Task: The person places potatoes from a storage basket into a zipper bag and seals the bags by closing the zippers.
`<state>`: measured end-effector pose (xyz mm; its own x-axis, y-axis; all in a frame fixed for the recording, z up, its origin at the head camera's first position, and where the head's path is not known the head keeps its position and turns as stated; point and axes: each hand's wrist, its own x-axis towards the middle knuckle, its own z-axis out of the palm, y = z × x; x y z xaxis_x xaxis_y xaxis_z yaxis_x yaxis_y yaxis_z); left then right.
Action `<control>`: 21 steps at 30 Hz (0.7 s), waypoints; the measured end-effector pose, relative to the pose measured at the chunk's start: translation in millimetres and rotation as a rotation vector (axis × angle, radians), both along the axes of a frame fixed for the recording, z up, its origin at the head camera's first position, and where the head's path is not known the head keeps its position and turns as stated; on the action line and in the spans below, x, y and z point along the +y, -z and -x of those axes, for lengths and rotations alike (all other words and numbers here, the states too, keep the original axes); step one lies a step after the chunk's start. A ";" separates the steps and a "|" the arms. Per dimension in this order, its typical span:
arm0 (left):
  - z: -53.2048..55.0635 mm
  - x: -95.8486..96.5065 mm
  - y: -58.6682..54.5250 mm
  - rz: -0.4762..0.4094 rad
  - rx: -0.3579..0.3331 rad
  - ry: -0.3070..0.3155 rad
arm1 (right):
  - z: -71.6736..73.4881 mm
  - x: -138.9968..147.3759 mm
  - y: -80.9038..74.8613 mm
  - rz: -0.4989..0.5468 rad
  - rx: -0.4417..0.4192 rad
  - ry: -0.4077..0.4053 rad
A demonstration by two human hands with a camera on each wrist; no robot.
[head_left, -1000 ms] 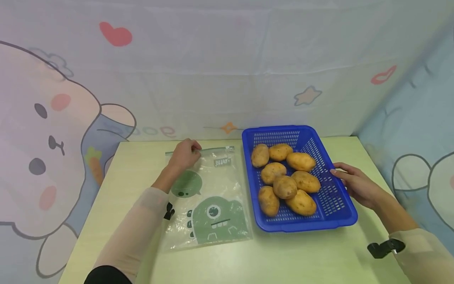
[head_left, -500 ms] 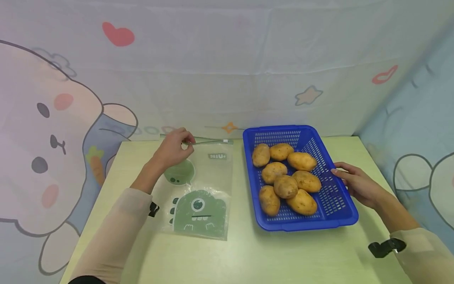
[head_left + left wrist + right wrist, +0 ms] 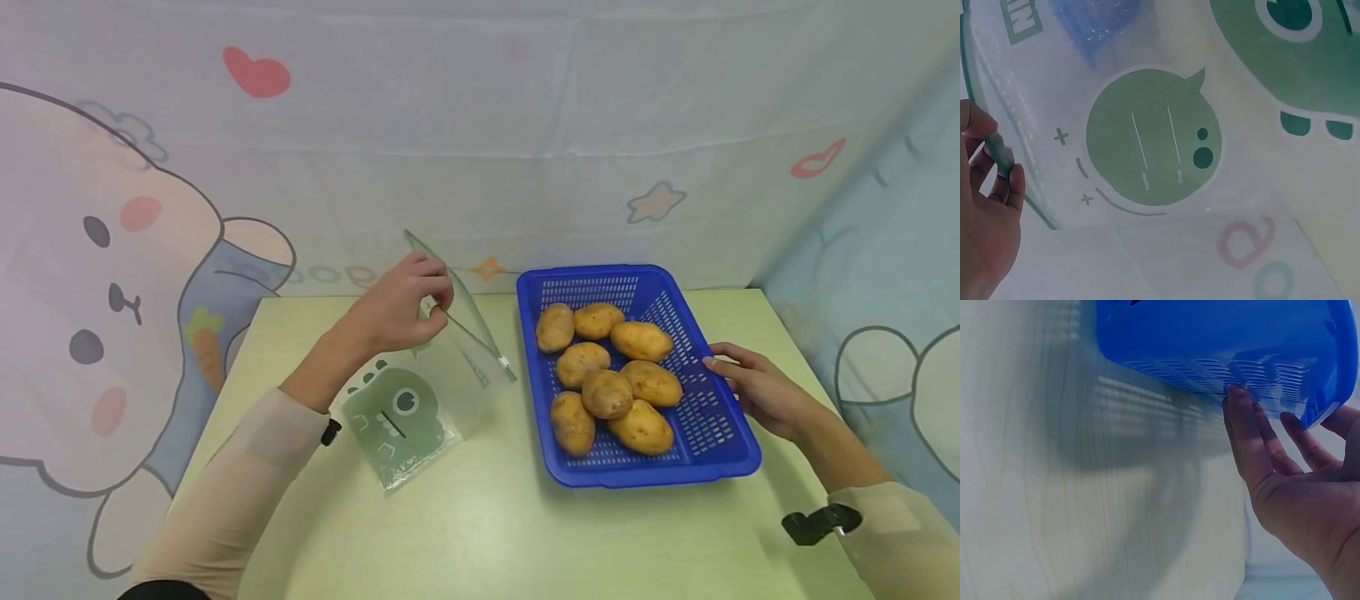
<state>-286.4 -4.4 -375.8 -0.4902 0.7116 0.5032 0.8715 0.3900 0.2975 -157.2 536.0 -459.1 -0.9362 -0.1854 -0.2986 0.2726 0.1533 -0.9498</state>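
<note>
My left hand [image 3: 397,308] pinches the green zip edge of a clear zip bag [image 3: 397,408] printed with a green monster. The bag hangs tilted over the table, its top edge lifted towards the wall and its mouth slightly parted near the white slider [image 3: 503,362]. Up close in the left wrist view, thumb and fingers squeeze the strip beside a round green print [image 3: 1147,137]. My right hand [image 3: 765,387] holds the right side of a blue plastic basket [image 3: 652,476], thumb at the rim and fingers [image 3: 1250,431] against the slotted outer wall. Several potatoes [image 3: 607,394] lie inside it.
A pale wood-grain table [image 3: 465,542] carries the basket. Behind it stands a wall covering [image 3: 450,125] with cartoon prints, and another patterned covering [image 3: 892,250] closes off the right side.
My left hand has gripped the bag's zip edge, then raised and turned the bag so that its top tilts up to the right. The basket, potatoes and right hand have stayed in place.
</note>
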 end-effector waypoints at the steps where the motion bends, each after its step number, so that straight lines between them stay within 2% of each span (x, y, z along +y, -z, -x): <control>1: -1.1 5.1 -1.4 0.002 0.025 0.029 | 0.1 0.4 0.1 -0.001 0.000 0.000; 6: -6.2 28.6 -2.0 0.049 0.150 0.150 | 0.3 -0.3 -0.4 -0.012 -0.003 0.007; 10: -10.1 44.9 3.2 0.102 0.202 0.201 | 0.5 -2.3 -1.2 -0.019 -0.002 0.009; 16: -15.1 65.7 12.4 0.171 0.187 0.232 | -0.1 -3.2 -2.9 -0.037 0.006 0.002; 21: -16.8 79.6 17.6 0.191 0.166 0.251 | -1.1 -2.2 -3.0 -0.035 0.001 0.011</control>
